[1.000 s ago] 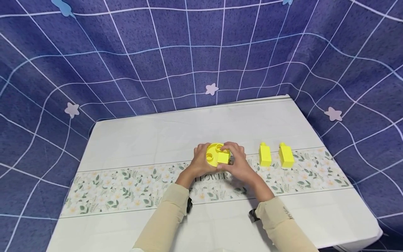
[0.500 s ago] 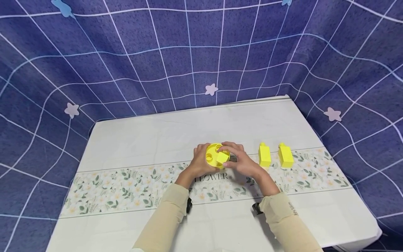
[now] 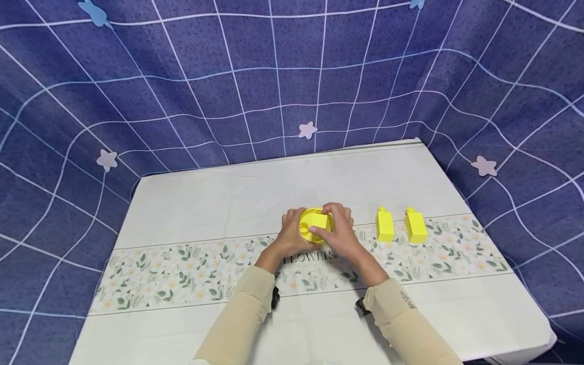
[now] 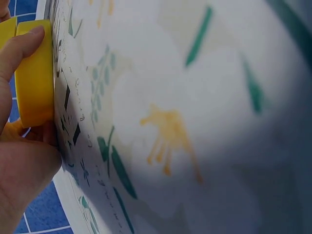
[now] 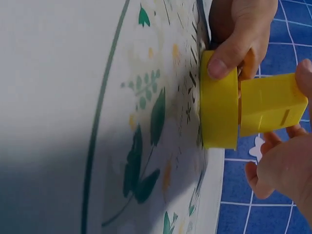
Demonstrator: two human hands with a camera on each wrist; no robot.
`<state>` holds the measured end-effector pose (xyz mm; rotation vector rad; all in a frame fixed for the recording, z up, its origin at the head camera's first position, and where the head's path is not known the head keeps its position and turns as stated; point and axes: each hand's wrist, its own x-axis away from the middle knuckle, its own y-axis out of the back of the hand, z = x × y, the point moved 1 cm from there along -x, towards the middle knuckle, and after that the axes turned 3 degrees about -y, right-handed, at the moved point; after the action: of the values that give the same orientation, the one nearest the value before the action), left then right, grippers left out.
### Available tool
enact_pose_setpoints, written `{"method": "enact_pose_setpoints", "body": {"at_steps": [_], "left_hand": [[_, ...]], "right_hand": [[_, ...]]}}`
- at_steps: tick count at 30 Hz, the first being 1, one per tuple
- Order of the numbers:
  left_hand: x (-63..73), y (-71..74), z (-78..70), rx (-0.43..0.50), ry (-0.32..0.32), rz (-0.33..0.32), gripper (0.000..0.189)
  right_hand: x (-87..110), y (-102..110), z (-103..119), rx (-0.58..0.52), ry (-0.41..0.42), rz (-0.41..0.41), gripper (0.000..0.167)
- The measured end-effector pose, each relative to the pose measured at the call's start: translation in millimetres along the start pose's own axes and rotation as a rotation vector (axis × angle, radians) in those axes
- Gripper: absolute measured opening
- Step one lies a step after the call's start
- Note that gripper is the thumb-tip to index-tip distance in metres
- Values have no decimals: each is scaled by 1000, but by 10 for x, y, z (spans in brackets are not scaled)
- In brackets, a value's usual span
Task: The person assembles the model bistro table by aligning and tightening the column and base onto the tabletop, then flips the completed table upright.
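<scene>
A round yellow base (image 3: 307, 219) with circular sockets lies on the cloth in the head view. My left hand (image 3: 290, 235) grips its left side, thumb against the near wall; the left wrist view shows that thumb on the yellow side wall (image 4: 35, 92). On top of the base stands a yellow rectangular block (image 3: 319, 220), pinched by my right hand (image 3: 343, 235) between thumb and fingers. Seen from the right wrist, the block (image 5: 270, 105) sits slightly tilted against the base's top face (image 5: 218, 114), its lower end right at that face. The socket beneath it is hidden.
Two more yellow blocks with small round pegs, a left one (image 3: 385, 226) and a right one (image 3: 415, 227), lie to the right of my right hand. A white tablecloth (image 3: 219, 203) with a flowered band covers the table. A blue gridded curtain (image 3: 255, 91) hangs behind.
My right hand has turned the block on the base and shifted it slightly left and away, after regripping it. The left hand and the base have stayed in place.
</scene>
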<state>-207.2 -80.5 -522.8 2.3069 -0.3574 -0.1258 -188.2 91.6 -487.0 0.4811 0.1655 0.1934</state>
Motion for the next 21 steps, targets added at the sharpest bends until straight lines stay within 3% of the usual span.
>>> {"method": "enact_pose_setpoints", "body": {"at_steps": [4,10,18,21], "left_hand": [[8,-5,8,-6,-5,2,111],[14,-1,11,7,-7,-5,108],[2,-11,8,9,-3,2,108],[4,-1,3,20,4,5,109]], "right_hand": [[-20,64,-23,6,56,86,51],[-75,146,-25,-27,70,163,41],[-85,99,-18,-17,-67,-2,45],[-81,82,-40,8,-68,-41,50]]}}
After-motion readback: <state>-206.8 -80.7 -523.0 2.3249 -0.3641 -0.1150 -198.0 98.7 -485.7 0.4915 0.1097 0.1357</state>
